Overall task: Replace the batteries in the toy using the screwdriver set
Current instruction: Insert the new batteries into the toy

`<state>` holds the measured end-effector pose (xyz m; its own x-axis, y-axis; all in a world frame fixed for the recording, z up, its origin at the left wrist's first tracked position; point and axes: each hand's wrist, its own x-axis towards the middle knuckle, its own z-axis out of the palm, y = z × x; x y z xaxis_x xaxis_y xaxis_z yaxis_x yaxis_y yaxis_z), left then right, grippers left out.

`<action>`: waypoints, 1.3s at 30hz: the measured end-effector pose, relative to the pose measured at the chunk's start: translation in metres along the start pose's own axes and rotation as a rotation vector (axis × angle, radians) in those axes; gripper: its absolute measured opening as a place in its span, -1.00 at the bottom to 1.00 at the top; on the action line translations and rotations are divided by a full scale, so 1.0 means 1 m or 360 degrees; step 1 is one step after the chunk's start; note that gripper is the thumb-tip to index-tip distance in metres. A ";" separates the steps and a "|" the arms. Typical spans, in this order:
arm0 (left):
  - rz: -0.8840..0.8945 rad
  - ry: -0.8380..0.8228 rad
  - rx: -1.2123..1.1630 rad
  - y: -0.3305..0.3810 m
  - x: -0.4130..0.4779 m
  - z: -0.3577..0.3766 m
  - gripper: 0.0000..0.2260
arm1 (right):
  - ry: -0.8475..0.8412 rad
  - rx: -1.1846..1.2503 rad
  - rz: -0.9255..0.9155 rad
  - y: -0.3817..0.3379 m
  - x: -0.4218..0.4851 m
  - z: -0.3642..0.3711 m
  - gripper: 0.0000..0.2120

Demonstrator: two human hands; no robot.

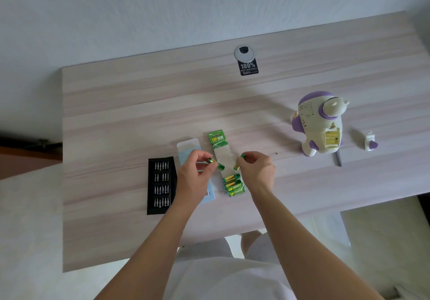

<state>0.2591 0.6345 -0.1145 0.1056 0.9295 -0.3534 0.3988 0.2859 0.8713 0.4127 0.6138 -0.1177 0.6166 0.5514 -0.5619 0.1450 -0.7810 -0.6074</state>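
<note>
My left hand [196,172] pinches a green battery [216,163] just above the table. My right hand [256,171] pinches another green battery [240,160] beside it. Between and below them lies the green battery pack [221,150], its card mostly bare, with several batteries [233,185] still wrapped at its near end. The white and purple toy [317,122] lies at the right with its battery compartment [332,139] uncovered. The compartment cover [370,143] lies to its right. A screwdriver [337,158] pokes out from under the toy. A tiny screw [276,153] lies on the table.
A black tray of screwdriver bits [160,184] lies left of my left hand, with a light blue box [188,147] partly under that hand. A round cable grommet [245,54] and a black sticker [249,68] sit at the far edge of the wooden table [139,113].
</note>
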 end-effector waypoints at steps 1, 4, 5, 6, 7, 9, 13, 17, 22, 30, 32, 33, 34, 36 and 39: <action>0.0013 0.0008 -0.0039 0.002 0.001 -0.001 -0.85 | 0.0014 0.0099 -0.0064 -0.001 -0.001 -0.004 -0.87; 0.0012 0.0033 -0.0267 0.012 0.001 -0.002 -0.84 | -0.0041 0.0462 -0.0170 -0.002 -0.007 -0.019 -0.92; -0.0004 0.0020 -0.0377 0.018 0.000 -0.002 -0.85 | -0.0102 0.0627 -0.0155 -0.002 -0.009 -0.025 -0.93; -0.0017 -0.0011 -0.0484 0.025 -0.001 -0.001 -0.87 | -0.0165 0.0778 -0.0141 -0.003 -0.013 -0.031 -0.93; -0.0022 -0.0048 -0.0573 0.031 -0.001 0.000 -0.90 | -0.0220 0.0895 -0.0143 -0.004 -0.017 -0.038 -0.93; 0.0001 -0.0111 -0.0685 0.044 -0.002 0.006 -0.89 | -0.0285 0.1000 -0.0194 -0.007 -0.026 -0.054 -0.94; 0.0090 -0.0236 -0.0719 0.072 -0.006 0.025 -0.84 | -0.0156 0.1063 -0.0336 -0.007 -0.038 -0.090 -0.91; 0.0199 -0.0341 -0.0611 0.096 -0.014 0.051 -0.84 | -0.0020 0.0950 -0.0451 0.001 -0.039 -0.128 -0.87; 0.0280 -0.0416 -0.0558 0.118 -0.025 0.083 -0.89 | 0.0071 0.0921 -0.0505 0.015 -0.029 -0.169 -0.86; 0.0306 -0.0285 -0.0465 0.143 -0.036 0.156 -0.91 | -0.0144 0.0750 -0.0667 0.041 0.021 -0.231 -0.85; 0.0282 -0.0206 -0.0455 0.147 -0.039 0.173 -0.90 | -0.0216 0.0697 -0.0717 0.044 0.037 -0.247 -0.83; 0.0262 -0.0162 -0.0460 0.149 -0.041 0.181 -0.89 | -0.0254 0.0669 -0.0732 0.045 0.044 -0.253 -0.82; 0.0241 -0.0114 -0.0469 0.151 -0.042 0.188 -0.88 | -0.0294 0.0648 -0.0739 0.045 0.051 -0.258 -0.80; 0.0208 -0.0019 -0.0490 0.154 -0.045 0.198 -0.86 | -0.0373 0.0628 -0.0760 0.044 0.061 -0.266 -0.77; 0.0200 0.0123 -0.0491 0.155 -0.049 0.208 -0.85 | -0.0488 0.0602 -0.0811 0.045 0.073 -0.270 -0.76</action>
<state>0.5050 0.5853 -0.0327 0.0626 0.9735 -0.2199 0.0912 0.2139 0.9726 0.6731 0.5395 -0.0340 0.2897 0.9227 -0.2545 0.0444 -0.2786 -0.9594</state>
